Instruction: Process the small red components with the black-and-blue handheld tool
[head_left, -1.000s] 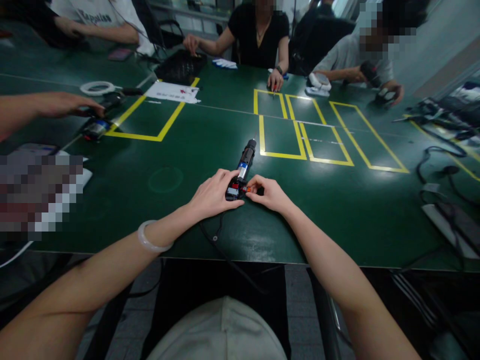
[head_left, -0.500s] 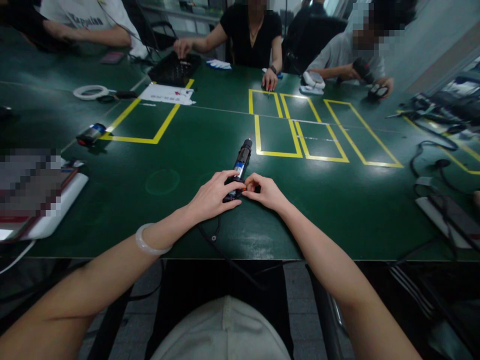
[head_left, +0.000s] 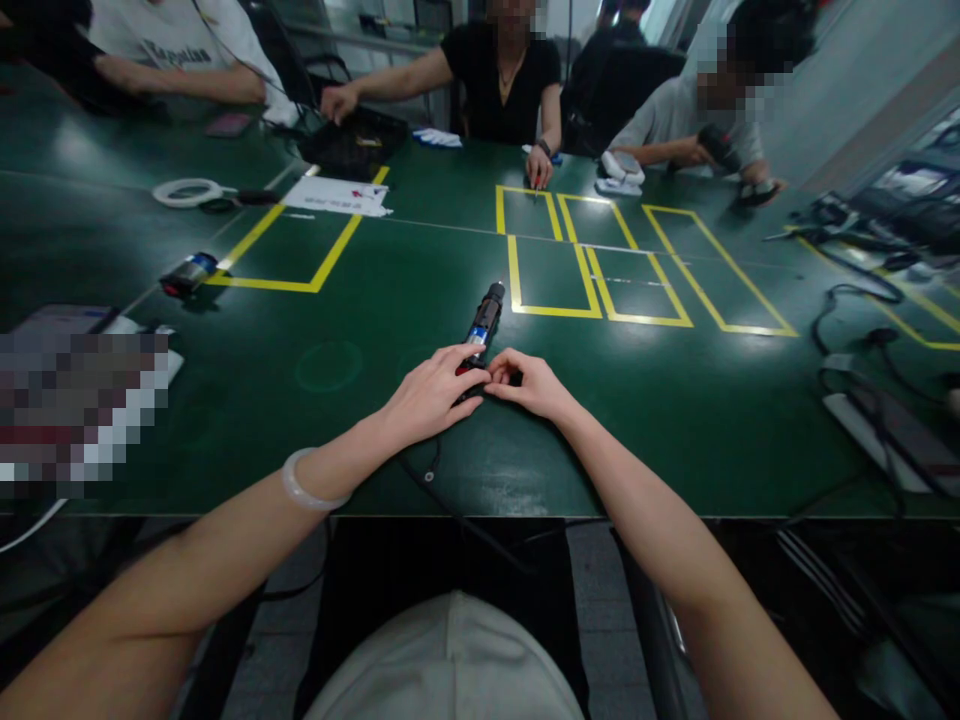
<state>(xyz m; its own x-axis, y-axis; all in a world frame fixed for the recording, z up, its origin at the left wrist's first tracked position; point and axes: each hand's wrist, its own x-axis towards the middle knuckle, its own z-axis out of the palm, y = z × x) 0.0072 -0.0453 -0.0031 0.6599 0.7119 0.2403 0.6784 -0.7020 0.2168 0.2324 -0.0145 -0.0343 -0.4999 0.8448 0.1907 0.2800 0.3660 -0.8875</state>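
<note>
A black power drill (head_left: 484,318) with a blue and silver label lies on the green table, its chuck and thin bit pointing away from me. My left hand (head_left: 435,392) is closed over its near end, thumb and fingers around it, hiding most of that part. A bit of red shows under the left fingers. My right hand (head_left: 531,384) is at the drill's right side, with thumb and fingertips pinched together against its near end. Whatever lies between those fingertips is hidden. A thin black cord with a small metal ring (head_left: 429,476) lies below my left hand.
Yellow tape frames (head_left: 555,312) mark the table ahead. At left lie a black, blue and red cylindrical part (head_left: 189,274), a white cable coil (head_left: 187,192) and a paper sheet (head_left: 334,194). A black tray (head_left: 352,150) sits farther back. Several people sit around; one holds a drill (head_left: 720,148).
The orange-red spot at my right fingertips no longer shows, while red appears under my left fingers. Both hands stay at the drill. Across the table, a person's hand has moved left above the tray.
</note>
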